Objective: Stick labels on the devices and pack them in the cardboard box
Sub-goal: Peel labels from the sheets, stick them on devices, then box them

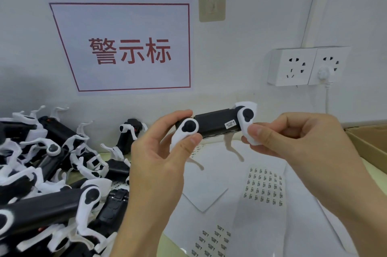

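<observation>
I hold one black-and-white device point(213, 123) up over the table, lying sideways, with a small white label point(230, 124) stuck on its black body near the right end. My left hand point(159, 152) grips its left white end piece, thumb beneath the black joint. My right hand point(293, 137) pinches the right white end piece. White label sheets point(264, 186) with several small printed labels lie on the table below. The cardboard box point(368, 141) shows only its corner at the right edge.
A heap of several similar devices point(52, 168) covers the table's left side. A red-bordered sign point(129, 49) hangs on the wall behind. A wall socket block point(307, 66) with one white plug and cord sits at the right.
</observation>
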`<state>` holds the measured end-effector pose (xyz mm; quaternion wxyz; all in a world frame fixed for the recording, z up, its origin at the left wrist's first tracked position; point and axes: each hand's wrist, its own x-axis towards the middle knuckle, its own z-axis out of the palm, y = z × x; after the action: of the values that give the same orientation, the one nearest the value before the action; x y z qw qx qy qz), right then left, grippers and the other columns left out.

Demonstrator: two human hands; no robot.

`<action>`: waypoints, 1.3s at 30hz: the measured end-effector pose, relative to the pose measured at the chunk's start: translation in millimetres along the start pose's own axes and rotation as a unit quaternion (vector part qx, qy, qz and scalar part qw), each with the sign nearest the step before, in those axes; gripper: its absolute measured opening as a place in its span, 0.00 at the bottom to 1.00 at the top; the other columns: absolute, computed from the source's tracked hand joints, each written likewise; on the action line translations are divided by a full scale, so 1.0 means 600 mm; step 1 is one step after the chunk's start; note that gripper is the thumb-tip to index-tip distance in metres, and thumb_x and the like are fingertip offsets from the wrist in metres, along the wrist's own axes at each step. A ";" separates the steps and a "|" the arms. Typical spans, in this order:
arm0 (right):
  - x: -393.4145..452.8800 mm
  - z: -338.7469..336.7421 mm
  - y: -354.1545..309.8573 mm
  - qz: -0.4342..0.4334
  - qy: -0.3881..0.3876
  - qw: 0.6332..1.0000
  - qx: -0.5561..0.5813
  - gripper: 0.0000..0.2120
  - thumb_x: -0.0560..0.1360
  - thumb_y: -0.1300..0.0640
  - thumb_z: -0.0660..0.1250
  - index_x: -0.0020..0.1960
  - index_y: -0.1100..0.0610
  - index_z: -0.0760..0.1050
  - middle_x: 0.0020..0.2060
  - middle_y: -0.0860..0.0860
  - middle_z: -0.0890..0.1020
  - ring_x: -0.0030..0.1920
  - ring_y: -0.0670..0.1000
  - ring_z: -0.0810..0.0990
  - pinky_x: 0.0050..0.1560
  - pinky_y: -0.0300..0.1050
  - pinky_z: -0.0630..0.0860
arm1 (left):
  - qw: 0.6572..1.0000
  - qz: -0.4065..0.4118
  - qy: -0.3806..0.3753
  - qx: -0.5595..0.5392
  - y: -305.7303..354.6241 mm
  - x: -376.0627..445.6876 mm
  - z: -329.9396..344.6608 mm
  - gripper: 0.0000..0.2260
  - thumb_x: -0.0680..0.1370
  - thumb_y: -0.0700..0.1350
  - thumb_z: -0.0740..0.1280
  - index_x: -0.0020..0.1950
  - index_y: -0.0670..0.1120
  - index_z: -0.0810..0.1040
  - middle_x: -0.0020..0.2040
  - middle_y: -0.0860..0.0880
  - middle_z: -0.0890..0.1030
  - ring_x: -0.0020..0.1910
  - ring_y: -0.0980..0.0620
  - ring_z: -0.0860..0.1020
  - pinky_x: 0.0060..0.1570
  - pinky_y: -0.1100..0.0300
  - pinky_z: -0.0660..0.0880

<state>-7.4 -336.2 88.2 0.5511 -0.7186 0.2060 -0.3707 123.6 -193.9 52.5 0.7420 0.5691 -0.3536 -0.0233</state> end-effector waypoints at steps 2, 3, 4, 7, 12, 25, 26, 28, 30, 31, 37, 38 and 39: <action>0.001 -0.001 0.001 0.006 -0.009 1.000 -0.001 0.08 0.65 0.54 0.78 0.33 0.57 0.83 0.37 0.50 0.87 0.39 0.51 0.87 0.53 0.51 0.80 | 1.000 0.002 0.000 0.007 0.002 0.000 0.000 0.14 0.74 0.36 0.72 0.56 0.52 0.84 0.50 0.54 0.86 0.51 0.59 0.83 0.47 0.73 0.75; 0.001 -0.001 0.001 0.006 -0.012 1.000 -0.003 0.09 0.63 0.52 0.78 0.33 0.57 0.83 0.37 0.50 0.87 0.39 0.51 0.87 0.53 0.51 0.80 | 1.000 0.003 0.001 0.008 0.003 0.001 0.000 0.14 0.73 0.37 0.73 0.56 0.52 0.84 0.50 0.55 0.86 0.51 0.59 0.83 0.47 0.74 0.74; 0.001 -0.001 0.000 0.004 -0.016 1.000 -0.006 0.10 0.61 0.49 0.78 0.32 0.56 0.83 0.37 0.50 0.87 0.38 0.51 0.87 0.52 0.51 0.80 | 1.000 0.004 0.004 0.007 0.003 0.001 0.000 0.15 0.72 0.40 0.73 0.56 0.52 0.84 0.50 0.55 0.86 0.52 0.60 0.83 0.47 0.74 0.74; 0.000 -0.001 -0.001 -0.005 -0.023 1.000 -0.010 0.13 0.56 0.44 0.75 0.32 0.54 0.83 0.36 0.50 0.87 0.38 0.51 0.87 0.51 0.50 0.80 | 1.000 0.002 0.012 0.002 0.006 0.001 0.000 0.18 0.67 0.48 0.71 0.57 0.52 0.85 0.51 0.55 0.86 0.53 0.59 0.83 0.47 0.74 0.74; 0.001 -0.005 0.001 -0.015 -0.020 0.999 -0.021 0.17 0.56 0.41 0.75 0.35 0.54 0.83 0.35 0.50 0.87 0.38 0.50 0.87 0.50 0.51 0.80 | 1.000 0.004 0.010 -0.011 0.003 0.001 0.001 0.18 0.66 0.49 0.72 0.55 0.52 0.85 0.50 0.54 0.86 0.51 0.58 0.83 0.46 0.73 0.75; 0.016 -0.006 0.032 0.037 0.008 0.989 0.145 0.10 0.77 0.59 0.67 0.57 0.54 0.82 0.50 0.52 0.87 0.51 0.52 0.86 0.54 0.48 0.78 | 0.993 0.002 -0.066 -0.094 -0.014 0.003 0.003 0.15 0.63 0.47 0.79 0.49 0.53 0.87 0.59 0.51 0.84 0.61 0.54 0.81 0.55 0.66 0.77; 0.017 -0.007 0.032 0.038 0.006 0.986 0.161 0.11 0.78 0.62 0.65 0.57 0.54 0.82 0.50 0.53 0.87 0.51 0.52 0.86 0.53 0.48 0.78 | 0.993 -0.005 -0.073 -0.090 -0.015 0.002 0.003 0.15 0.63 0.48 0.79 0.49 0.53 0.87 0.59 0.51 0.84 0.61 0.53 0.81 0.56 0.65 0.77; 0.018 -0.010 0.031 0.031 0.009 0.983 0.182 0.13 0.78 0.65 0.64 0.57 0.55 0.82 0.49 0.54 0.87 0.45 0.50 0.85 0.45 0.43 0.78 | 0.991 -0.027 -0.107 -0.070 -0.015 0.000 0.002 0.20 0.64 0.51 0.78 0.55 0.55 0.85 0.58 0.52 0.84 0.61 0.53 0.81 0.58 0.64 0.76; 0.019 -0.014 0.033 0.016 0.012 0.984 0.175 0.15 0.79 0.67 0.62 0.57 0.54 0.83 0.49 0.53 0.87 0.43 0.50 0.83 0.39 0.40 0.75 | 0.987 -0.064 -0.142 -0.042 -0.014 0.000 0.000 0.26 0.63 0.54 0.79 0.61 0.58 0.83 0.60 0.55 0.83 0.62 0.56 0.80 0.59 0.67 0.75; 0.019 -0.016 0.034 0.005 0.013 0.987 0.162 0.16 0.80 0.68 0.61 0.57 0.54 0.83 0.50 0.51 0.87 0.46 0.51 0.82 0.41 0.42 0.75 | 0.984 -0.084 -0.151 -0.034 -0.014 -0.001 0.000 0.28 0.62 0.56 0.79 0.62 0.57 0.82 0.61 0.56 0.83 0.62 0.57 0.80 0.58 0.68 0.75; 0.016 -0.010 0.035 -0.038 -0.009 0.987 0.158 0.28 0.75 0.78 0.56 0.41 0.53 0.87 0.36 0.50 0.84 0.33 0.46 0.80 0.34 0.34 0.74 | 0.939 -0.246 -0.219 -0.100 -0.001 -0.013 0.031 0.12 0.69 0.48 0.77 0.50 0.44 0.86 0.45 0.41 0.86 0.42 0.45 0.85 0.38 0.59 0.80; 0.017 -0.006 0.038 -0.044 -0.013 0.990 0.136 0.29 0.74 0.79 0.55 0.41 0.52 0.87 0.33 0.49 0.81 0.29 0.46 0.73 0.29 0.33 0.70 | 0.932 -0.272 -0.226 -0.086 -0.001 -0.018 0.043 0.08 0.73 0.45 0.76 0.49 0.43 0.85 0.41 0.41 0.85 0.39 0.46 0.84 0.37 0.59 0.81; 0.018 -0.001 0.043 -0.048 -0.012 0.992 0.117 0.31 0.74 0.80 0.54 0.41 0.52 0.87 0.31 0.49 0.78 0.27 0.46 0.69 0.27 0.33 0.67 | 0.928 -0.291 -0.223 -0.063 -0.003 -0.023 0.054 0.05 0.76 0.42 0.74 0.50 0.42 0.84 0.38 0.43 0.84 0.36 0.48 0.83 0.39 0.57 0.82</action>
<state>1.7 -352.1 67.2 0.6155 -0.6625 0.1194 -0.4098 96.1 -215.5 47.7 0.6390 0.5789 -0.3265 -0.3872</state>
